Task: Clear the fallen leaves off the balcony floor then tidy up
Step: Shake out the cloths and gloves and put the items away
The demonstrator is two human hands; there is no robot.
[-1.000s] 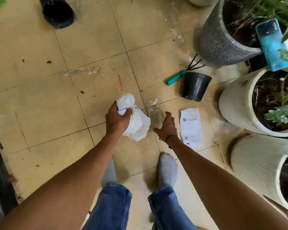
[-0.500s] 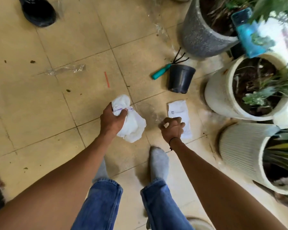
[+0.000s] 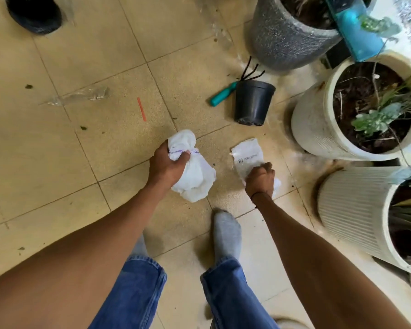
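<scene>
Left hand: your left hand (image 3: 167,163) grips the neck of a white bag (image 3: 192,169), fingers curled tight.
Right hand: your right hand (image 3: 259,179) pinches a white packet (image 3: 247,154) above the floor (image 3: 105,143).
Leaves: small leaf scraps (image 3: 29,86) dot the floor's left side.
Nearby: a black pot (image 3: 253,103) lies beside a teal hand rake (image 3: 223,95).

three big planters (image 3: 292,41), two black pots (image 3: 253,103), two white bags (image 3: 195,172), one hand rake (image 3: 223,96)
</scene>
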